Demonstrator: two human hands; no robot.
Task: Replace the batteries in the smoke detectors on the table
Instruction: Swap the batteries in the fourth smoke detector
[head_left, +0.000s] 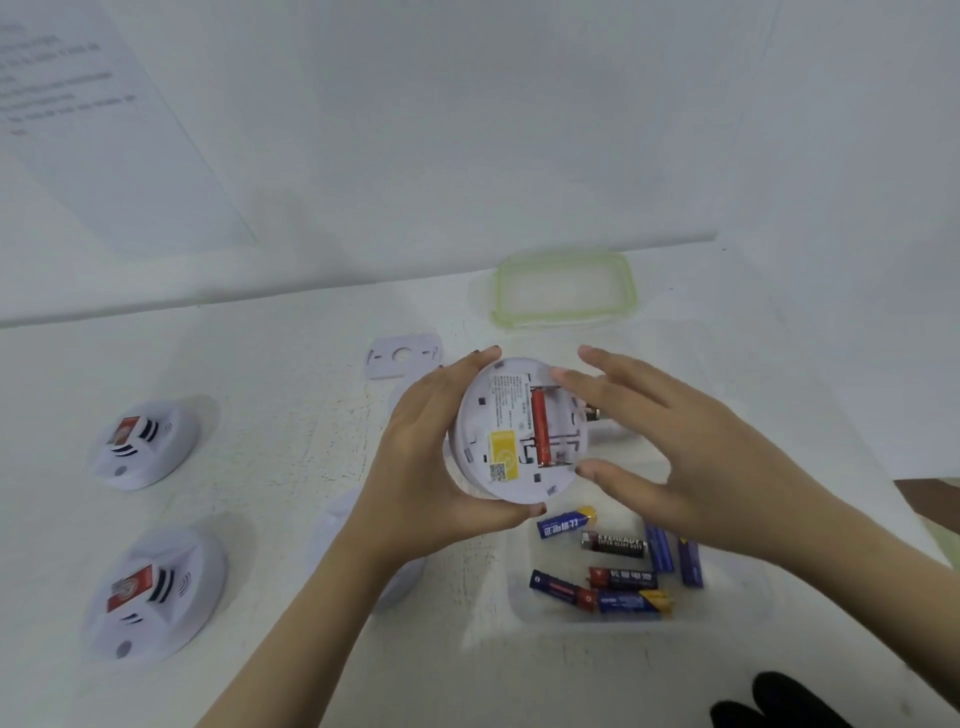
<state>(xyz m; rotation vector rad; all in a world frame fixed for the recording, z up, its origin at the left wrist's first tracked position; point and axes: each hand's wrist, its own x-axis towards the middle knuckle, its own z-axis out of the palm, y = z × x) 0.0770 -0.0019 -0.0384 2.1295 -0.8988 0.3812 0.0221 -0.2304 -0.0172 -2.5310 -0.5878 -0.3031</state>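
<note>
Smoke detector sits clamped in left grip; right grip, fingers apart, should press red battery home squarely.

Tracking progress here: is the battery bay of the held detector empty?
No, a red battery lies in the open bay of the smoke detector that the left hand grips.

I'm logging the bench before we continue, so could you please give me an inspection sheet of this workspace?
Surface: white table.
Job's things: opened detector holds one red battery; far detector and near detector sit left; spare batteries in clear tub.
Clutter: mounting plate, green-rimmed lid.
Hands: left hand grips opened detector; right hand reaches over it, fingers straight.
Cables: nothing seen.
Surroundings: white wall, printed sheet.
</note>
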